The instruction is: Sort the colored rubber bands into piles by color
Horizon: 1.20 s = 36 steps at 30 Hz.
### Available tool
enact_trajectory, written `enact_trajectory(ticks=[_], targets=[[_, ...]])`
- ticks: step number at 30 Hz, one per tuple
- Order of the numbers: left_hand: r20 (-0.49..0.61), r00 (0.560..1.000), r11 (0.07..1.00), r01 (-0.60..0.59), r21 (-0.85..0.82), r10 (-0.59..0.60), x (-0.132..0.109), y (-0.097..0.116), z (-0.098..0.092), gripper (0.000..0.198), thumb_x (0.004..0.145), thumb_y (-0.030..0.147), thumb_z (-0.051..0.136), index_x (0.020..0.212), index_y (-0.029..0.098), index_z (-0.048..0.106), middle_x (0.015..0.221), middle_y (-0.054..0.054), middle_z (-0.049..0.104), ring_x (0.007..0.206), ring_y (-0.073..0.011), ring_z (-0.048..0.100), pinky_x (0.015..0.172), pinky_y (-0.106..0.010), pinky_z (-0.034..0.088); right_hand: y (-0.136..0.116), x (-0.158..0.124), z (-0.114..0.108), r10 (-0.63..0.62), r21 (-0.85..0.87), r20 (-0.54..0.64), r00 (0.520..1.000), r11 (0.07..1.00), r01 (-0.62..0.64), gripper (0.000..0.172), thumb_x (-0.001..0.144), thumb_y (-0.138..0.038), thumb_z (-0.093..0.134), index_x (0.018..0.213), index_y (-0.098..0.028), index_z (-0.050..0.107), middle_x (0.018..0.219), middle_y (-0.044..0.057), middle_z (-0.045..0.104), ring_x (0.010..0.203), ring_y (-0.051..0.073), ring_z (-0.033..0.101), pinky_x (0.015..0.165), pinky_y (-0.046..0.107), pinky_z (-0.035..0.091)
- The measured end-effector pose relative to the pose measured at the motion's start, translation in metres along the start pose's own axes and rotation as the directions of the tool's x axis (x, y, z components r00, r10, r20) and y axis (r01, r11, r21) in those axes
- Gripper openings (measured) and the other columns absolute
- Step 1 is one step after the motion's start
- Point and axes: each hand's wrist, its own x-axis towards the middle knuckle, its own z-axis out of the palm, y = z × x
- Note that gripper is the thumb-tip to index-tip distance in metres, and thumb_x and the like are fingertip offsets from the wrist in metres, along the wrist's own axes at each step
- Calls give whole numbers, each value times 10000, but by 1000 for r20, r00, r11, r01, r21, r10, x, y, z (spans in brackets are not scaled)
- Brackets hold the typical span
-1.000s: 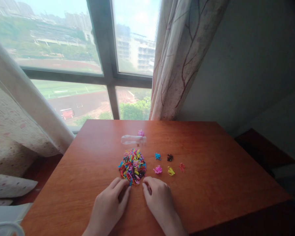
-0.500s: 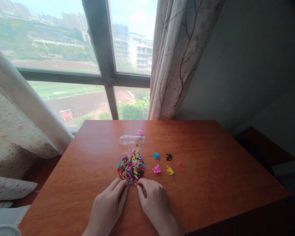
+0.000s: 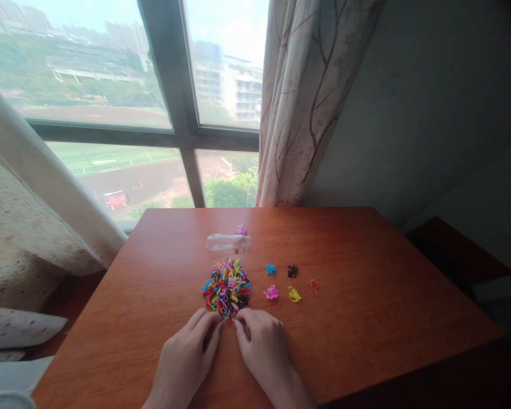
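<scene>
A heap of small multicoloured hair ties [image 3: 226, 287] lies on the wooden table. At its near edge, my left hand [image 3: 191, 343] pinches thumb and forefinger together. My right hand [image 3: 262, 343] does likewise just to the right, its fingertips at the heap's lower rim. What either pinch holds is too small to make out. To the right of the heap lie little single-colour groups: blue ties [image 3: 271, 270], black ties [image 3: 292, 271], pink ties [image 3: 271, 292], yellow ties [image 3: 294, 294] and orange-red ties [image 3: 313, 287].
Behind the heap a clear plastic bottle [image 3: 225, 242] lies on its side, with a pink-purple object [image 3: 241, 229] just beyond it. The wooden table [image 3: 366, 318] meets a window and a curtain [image 3: 306, 102] at the back. A pale object [image 3: 12, 380] is at lower left.
My right hand has shifted slightly left, its fingertips closer to my left hand. The heap and the colour groups look the same.
</scene>
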Motion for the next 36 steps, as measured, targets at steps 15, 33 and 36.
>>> enact_trajectory(ticks=[15,33,36], targets=[[-1,1000,1000,4,-14,-4,-1,4,-3,212,941,287,435,867,255,631,789,7,671,647,-138,682,566,-204,507,1,-1,-1,-27,0,-26,999,1000,27,112,874,-158,550,824,-232,618,715,-17,666,659,137,611,606,237,300],[23,993,992,-120,43,119,11,5,-16,229,951,262,395,892,260,616,810,15,680,602,-132,669,520,-210,466,2,-1,-3,-38,28,-4,999,999,38,38,890,-241,601,864,-246,629,694,-37,664,639,132,615,592,223,322],[66,989,990,-137,28,135,13,10,-14,231,957,244,392,863,253,603,821,11,673,611,-136,674,541,-217,471,3,-2,-1,-42,38,-13,999,998,43,39,893,-242,601,876,-246,636,694,-35,666,639,136,618,592,223,328]])
